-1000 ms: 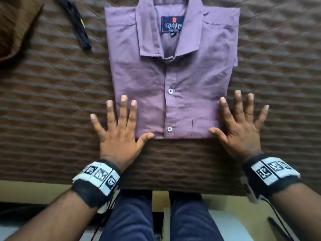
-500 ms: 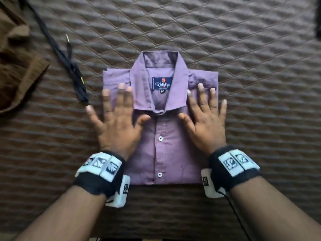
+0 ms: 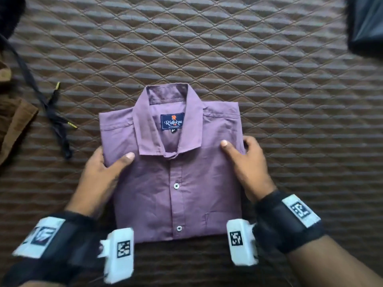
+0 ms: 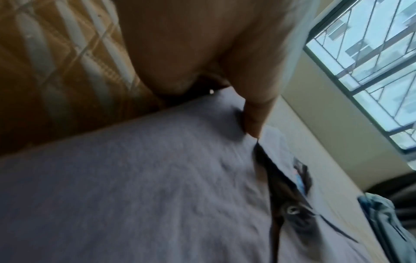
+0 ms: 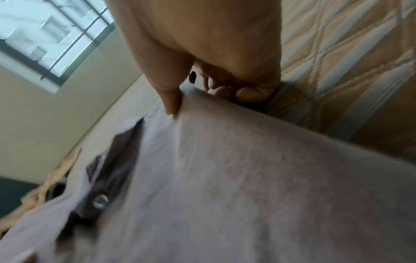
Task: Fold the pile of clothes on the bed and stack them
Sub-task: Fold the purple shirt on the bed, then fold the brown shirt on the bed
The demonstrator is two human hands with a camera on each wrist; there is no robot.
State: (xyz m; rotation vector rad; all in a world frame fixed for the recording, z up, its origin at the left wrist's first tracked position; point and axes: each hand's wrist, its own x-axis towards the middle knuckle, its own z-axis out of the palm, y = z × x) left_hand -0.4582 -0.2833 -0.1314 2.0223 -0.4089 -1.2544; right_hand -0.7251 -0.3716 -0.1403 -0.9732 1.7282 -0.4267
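A folded purple shirt with a dark blue collar label lies collar-away on the brown quilted bed. My left hand grips its left edge, thumb on top and fingers tucked under the fabric. My right hand grips the right edge the same way. In the left wrist view the thumb presses on the shirt. In the right wrist view my thumb sits on the shirt and curled fingertips show under its edge.
A brown garment lies at the left edge of the bed, with a black cord beside it. A dark object sits at the top right corner. A window shows in the wrist views.
Both hands went from pressing flat on the shirt's front to gripping its left and right edges, fingers slipped underneath. The view shifted so the shirt sits lower in the frame.
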